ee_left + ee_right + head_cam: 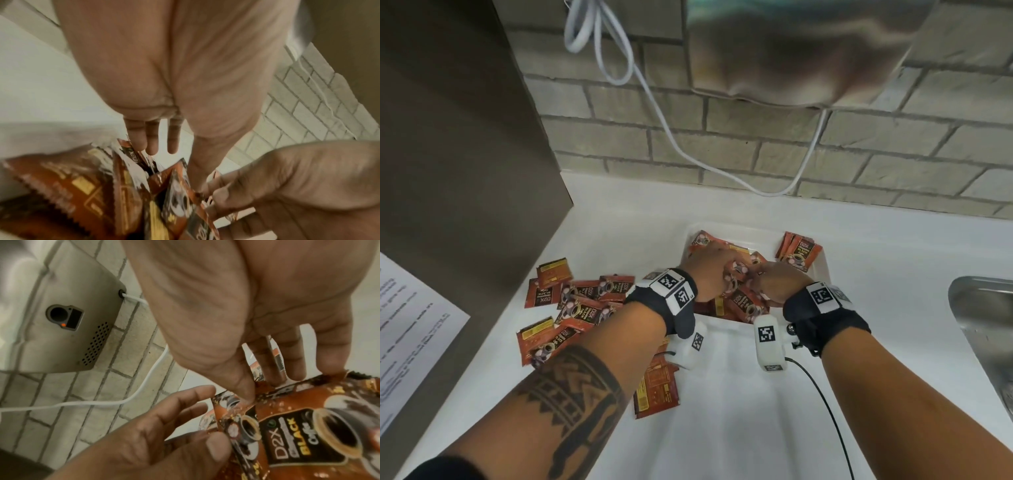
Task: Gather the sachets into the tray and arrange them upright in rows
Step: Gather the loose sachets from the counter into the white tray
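Observation:
A white tray (756,231) sits on the counter with several red-brown coffee sachets (739,301) lying jumbled in it. A few sachets (799,253) stand upright in its far right corner. Both hands meet over the middle of the tray. My left hand (732,270) (174,168) pinches a small bunch of sachets (164,191) between thumb and fingers. My right hand (756,278) (267,386) pinches the top edge of a sachet (236,415), thumb in front and fingers behind. More loose sachets (571,303) lie on the counter left of the tray, and one (655,390) lies under my left forearm.
A steel sink (983,308) is at the right. A printed sheet (414,325) hangs on the brown panel at left. A wall-mounted appliance (791,51) with a white cable (688,144) hangs over the brick wall behind the tray. A black wire (822,394) trails from my right wrist.

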`<state>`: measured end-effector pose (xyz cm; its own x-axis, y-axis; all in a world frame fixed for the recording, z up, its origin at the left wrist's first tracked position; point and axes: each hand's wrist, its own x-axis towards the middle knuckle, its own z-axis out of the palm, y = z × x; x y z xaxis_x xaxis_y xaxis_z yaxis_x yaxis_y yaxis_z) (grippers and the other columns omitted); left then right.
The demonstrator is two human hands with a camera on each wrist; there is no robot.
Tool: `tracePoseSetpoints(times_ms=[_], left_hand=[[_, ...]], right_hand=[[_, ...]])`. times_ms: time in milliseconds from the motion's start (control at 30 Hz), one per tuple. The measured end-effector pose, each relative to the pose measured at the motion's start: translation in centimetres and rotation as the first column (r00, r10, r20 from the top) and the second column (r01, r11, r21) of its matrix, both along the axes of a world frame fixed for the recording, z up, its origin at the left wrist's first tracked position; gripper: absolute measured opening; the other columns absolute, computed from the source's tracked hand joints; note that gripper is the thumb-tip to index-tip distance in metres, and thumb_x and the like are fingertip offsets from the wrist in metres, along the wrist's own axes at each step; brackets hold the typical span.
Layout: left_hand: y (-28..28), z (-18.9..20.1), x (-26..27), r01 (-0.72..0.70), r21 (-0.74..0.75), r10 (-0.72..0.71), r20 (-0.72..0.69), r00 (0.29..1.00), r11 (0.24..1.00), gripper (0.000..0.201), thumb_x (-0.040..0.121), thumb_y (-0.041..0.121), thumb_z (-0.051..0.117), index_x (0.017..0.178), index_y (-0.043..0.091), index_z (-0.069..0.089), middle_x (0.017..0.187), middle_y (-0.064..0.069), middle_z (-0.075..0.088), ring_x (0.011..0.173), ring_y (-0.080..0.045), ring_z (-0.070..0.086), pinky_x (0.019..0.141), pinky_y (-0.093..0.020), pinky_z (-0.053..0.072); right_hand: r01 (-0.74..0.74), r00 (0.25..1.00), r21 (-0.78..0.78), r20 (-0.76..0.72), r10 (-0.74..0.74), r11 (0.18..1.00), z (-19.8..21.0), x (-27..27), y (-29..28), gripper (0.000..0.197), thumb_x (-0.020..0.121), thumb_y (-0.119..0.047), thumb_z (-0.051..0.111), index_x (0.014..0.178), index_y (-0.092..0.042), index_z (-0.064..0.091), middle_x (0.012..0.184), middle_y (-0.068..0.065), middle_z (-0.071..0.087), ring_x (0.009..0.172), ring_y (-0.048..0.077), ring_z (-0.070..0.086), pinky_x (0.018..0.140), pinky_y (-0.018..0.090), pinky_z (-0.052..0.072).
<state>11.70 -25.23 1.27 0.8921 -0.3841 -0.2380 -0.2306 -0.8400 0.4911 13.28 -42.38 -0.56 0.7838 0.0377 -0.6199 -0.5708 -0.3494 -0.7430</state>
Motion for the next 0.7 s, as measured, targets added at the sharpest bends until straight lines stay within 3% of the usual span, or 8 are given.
tracePoseSetpoints(times_ms=[133,200,267,367,400,467,567,700], left_hand=[[2.9,0.8,-0.2,-0.069,-0.083,0.07,0.006,0.998,0.994,0.038,0.097,0.021,0.063,0.135,0.024,0.06,0.144,-0.006,0.052,0.124,-0.026,0.055,0.106,-0.038,0.045],[4.4,1.1,-0.7,-0.117,-0.093,0.117,-0.003,0.993,0.989,0.034,0.098,0.024,0.063,0.132,0.024,0.063,0.14,-0.004,0.055,0.123,-0.026,0.056,0.103,-0.034,0.045],[6.0,1.2,-1.1,-0.162,-0.136,0.165,0.013,0.986,0.977,0.03,0.099,0.024,0.063,0.129,0.022,0.066,0.137,-0.005,0.057,0.123,-0.025,0.056,0.101,-0.029,0.043],[8.2,1.2,-1.9,-0.234,-0.173,0.245,0.044,0.968,0.957,0.026,0.099,0.024,0.062,0.124,0.022,0.067,0.135,-0.004,0.057,0.125,-0.022,0.054,0.1,-0.027,0.039],[9.2,1.1,-2.1,-0.267,-0.181,0.28,0.047,0.959,0.946,0.024,0.099,0.024,0.062,0.123,0.023,0.067,0.134,-0.003,0.057,0.125,-0.021,0.053,0.099,-0.025,0.037],[11.5,0.8,-2.2,-0.346,-0.155,0.355,0.034,0.934,0.925,0.023,0.098,0.024,0.063,0.121,0.025,0.066,0.136,-0.004,0.054,0.127,-0.022,0.051,0.103,-0.026,0.037],[15.7,0.1,-1.9,-0.516,0.071,0.518,-0.011,0.855,0.853,0.037,0.096,0.025,0.06,0.132,0.026,0.057,0.144,-0.01,0.042,0.134,-0.032,0.043,0.111,-0.042,0.04],[21.4,-1.3,-2.3,-0.645,0.314,0.695,-0.073,0.715,0.697,0.061,0.091,0.021,0.051,0.15,0.022,0.035,0.153,-0.018,0.03,0.141,-0.041,0.033,0.114,-0.05,0.036]], right_hand=[[-0.002,0.998,-0.141,0.064,0.011,0.99,-0.2,0.1,0.5,0.041,0.092,-0.012,0.064,0.133,-0.011,0.06,0.13,0.016,0.063,0.117,0.033,0.062,0.063,0.025,0.052],[0.044,0.997,-0.148,0.062,-0.035,0.988,-0.2,-0.1,0.7,0.037,0.096,-0.018,0.059,0.132,-0.011,0.06,0.134,0.014,0.061,0.121,0.031,0.06,0.087,0.033,0.054],[-0.012,0.997,-0.291,0.075,0.035,0.957,0.2,-0.1,1.1,0.036,0.098,-0.023,0.054,0.131,-0.008,0.06,0.133,0.015,0.061,0.12,0.03,0.059,0.097,0.032,0.049],[-0.019,0.992,-0.297,0.112,0.055,0.955,-0.1,0.4,1.4,0.04,0.092,-0.018,0.064,0.13,-0.006,0.06,0.132,0.013,0.061,0.12,0.033,0.06,0.086,0.031,0.054],[-0.026,0.989,-0.343,0.129,0.075,0.939,-0.3,0.5,1.6,0.038,0.095,-0.019,0.061,0.13,-0.006,0.06,0.13,0.011,0.061,0.12,0.032,0.06,0.077,0.025,0.051],[-0.062,0.982,-0.4,0.138,0.126,0.914,0.6,0.4,2.5,0.039,0.103,-0.034,0.047,0.127,-0.006,0.061,0.128,0.011,0.062,0.116,0.029,0.06,0.075,0.024,0.045],[-0.107,0.975,-0.453,0.125,0.182,0.885,1.6,-0.5,3.5,0.042,0.102,-0.034,0.049,0.129,-0.003,0.06,0.13,0.017,0.062,0.117,0.032,0.061,0.091,0.031,0.05],[-0.184,0.913,-0.616,0.182,0.365,0.766,2.9,-1.3,5.6,0.036,0.099,-0.016,0.056,0.132,-0.003,0.058,0.133,0.013,0.06,0.111,0.03,0.059,0.075,0.016,0.051]])
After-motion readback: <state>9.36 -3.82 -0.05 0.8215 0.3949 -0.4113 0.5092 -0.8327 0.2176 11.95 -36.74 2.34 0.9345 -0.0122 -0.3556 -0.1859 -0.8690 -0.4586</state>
